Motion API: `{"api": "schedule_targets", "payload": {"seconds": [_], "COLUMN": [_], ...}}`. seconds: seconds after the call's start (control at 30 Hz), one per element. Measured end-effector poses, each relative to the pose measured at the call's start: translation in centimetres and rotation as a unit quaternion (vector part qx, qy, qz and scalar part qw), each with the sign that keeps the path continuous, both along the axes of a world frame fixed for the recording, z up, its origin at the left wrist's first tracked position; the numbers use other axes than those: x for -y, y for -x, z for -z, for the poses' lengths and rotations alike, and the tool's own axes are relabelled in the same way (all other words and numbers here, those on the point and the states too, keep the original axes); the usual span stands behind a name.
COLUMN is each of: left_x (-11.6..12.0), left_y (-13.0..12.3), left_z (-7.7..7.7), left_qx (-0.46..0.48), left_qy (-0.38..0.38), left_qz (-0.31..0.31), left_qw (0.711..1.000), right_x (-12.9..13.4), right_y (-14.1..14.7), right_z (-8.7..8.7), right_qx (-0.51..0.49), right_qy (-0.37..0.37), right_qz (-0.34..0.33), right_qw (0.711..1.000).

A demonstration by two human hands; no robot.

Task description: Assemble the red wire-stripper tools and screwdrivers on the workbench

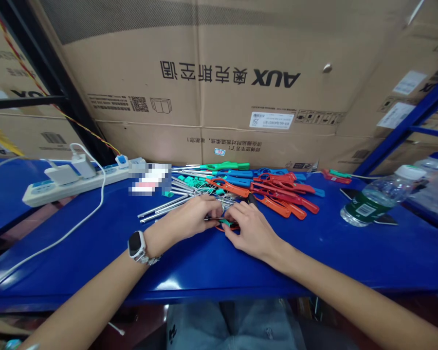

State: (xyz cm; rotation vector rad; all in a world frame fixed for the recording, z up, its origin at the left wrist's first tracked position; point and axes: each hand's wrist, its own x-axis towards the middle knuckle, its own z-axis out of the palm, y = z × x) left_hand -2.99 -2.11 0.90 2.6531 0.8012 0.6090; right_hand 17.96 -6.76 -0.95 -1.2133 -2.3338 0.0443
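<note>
My left hand [199, 216], wearing a watch [135, 244] at the wrist, has its fingers bent in a pinch at the near side of a pile. Its fingertips close on a thin dark piece, mostly hidden. Close beside it, my right hand [253, 231] pinches a small green part [225, 221] between thumb and fingers. An orange edge shows just below both hands. Beyond them lie long lighters with red casings [295, 189], orange casings [272, 203], blue casings [237, 180] and green casings [228, 166], with metal tubes [168, 206] and small green pieces [195, 181].
A white power strip [40, 194] with plugged-in chargers lies at the left, its cable crossing the blue table [105, 257]. A water bottle [372, 201] lies tilted at the right over a dark flat object [387, 220]. A large cardboard box [219, 39] stands behind.
</note>
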Motion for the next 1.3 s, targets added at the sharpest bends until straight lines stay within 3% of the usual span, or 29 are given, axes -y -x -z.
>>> {"api": "schedule_targets", "payload": {"seconds": [0.2, 0.47, 0.83, 1.1, 1.3], "left_x": [0.6, 0.0, 0.3, 0.4, 0.5], "left_y": [0.5, 0.4, 0.3, 0.2, 0.2], "left_z": [-0.1, 0.5, 0.7, 0.8, 0.8], "left_qx": [-0.042, -0.03, -0.064, -0.053, -0.053], "left_qy": [-0.024, -0.043, -0.038, -0.043, -0.042], "left_qz": [0.051, 0.084, 0.062, 0.057, 0.051], "left_qw": [0.998, 0.995, 0.995, 0.996, 0.996], "right_x": [0.2, 0.6, 0.6, 0.4, 0.2], "right_y": [0.1, 1.3, 0.7, 0.8, 0.6], "right_z": [-0.1, -0.9, -1.9, -0.7, -0.7], "right_qx": [0.019, 0.107, 0.104, 0.082, 0.057], "right_qy": [0.004, -0.013, 0.026, 0.008, 0.043], "right_qz": [-0.006, 0.048, 0.078, 0.096, 0.079], "right_qw": [1.0, 0.993, 0.991, 0.992, 0.994]}}
